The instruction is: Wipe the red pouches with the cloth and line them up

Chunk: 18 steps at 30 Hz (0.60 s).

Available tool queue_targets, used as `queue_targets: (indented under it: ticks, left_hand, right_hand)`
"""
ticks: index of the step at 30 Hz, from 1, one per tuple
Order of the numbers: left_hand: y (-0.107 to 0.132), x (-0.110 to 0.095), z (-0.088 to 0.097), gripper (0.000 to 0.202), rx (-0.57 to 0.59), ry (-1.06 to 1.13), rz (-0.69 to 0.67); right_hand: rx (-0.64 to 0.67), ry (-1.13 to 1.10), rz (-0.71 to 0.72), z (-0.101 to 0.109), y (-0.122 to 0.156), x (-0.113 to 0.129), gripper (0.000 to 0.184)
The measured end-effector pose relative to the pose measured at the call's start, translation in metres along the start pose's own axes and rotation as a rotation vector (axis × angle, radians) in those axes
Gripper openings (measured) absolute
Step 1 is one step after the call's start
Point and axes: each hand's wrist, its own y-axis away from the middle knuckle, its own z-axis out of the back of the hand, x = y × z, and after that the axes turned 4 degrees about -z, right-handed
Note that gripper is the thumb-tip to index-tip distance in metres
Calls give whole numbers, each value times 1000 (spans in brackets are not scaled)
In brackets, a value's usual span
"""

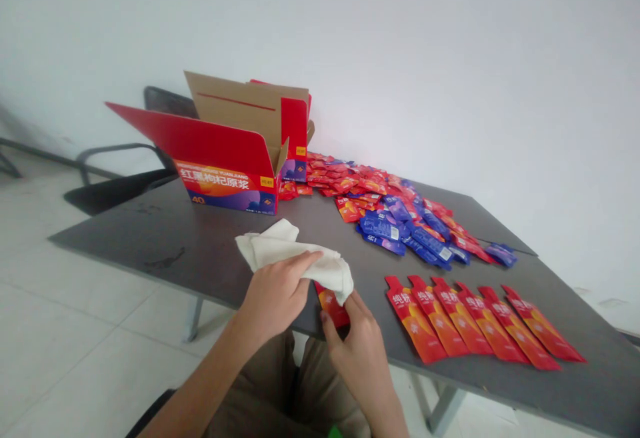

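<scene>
**Q:** Left hand first, from the head camera: what does it hold?

**A:** It lies back-up and mostly closed, its fingers curled over a crumpled white cloth and pressing it down.

**Q:** And the right hand?

**A:** It is half closed, with its fingertips at the cloth's lower edge and its thumb beside a flat orange-red sachet. Whether it truly grips that sachet, you cannot tell.

**Q:** Where is the sachet?

**A:** Between the hands, partly under the cloth, at the near edge of a dark grey table, with its lower end poking out.

**Q:** What else is nearby?

**A:** To the right, a neat row of six orange-red sachets lies side by side, nearly touching. Beyond it spreads a loose heap of red and blue sachets, which reaches an open red cardboard carton with Chinese print and its flaps up.

**Q:** Anything past the table?

**A:** A black chair stands behind the carton, near a white wall.
</scene>
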Motion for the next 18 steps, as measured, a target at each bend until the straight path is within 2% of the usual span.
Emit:
queue_targets:
  ticks: [4,8,13,18]
  left_hand:
    - [1,-20,-21,44,88,-52,-131]
    - [17,-18,-32,51,146,-151,-265]
    - [25,-12,-30,56,171,-175,-247]
    - [2,-20,-34,52,194,-207,-182]
  right_hand:
    - [-69,74,-16,-5,7,-2,26]
    - [-119,77,13,-4,13,-8,34]
    - [-110,87,46,2,22,-9,45]
    - [-117,93,-4,-1,24,-9,44]
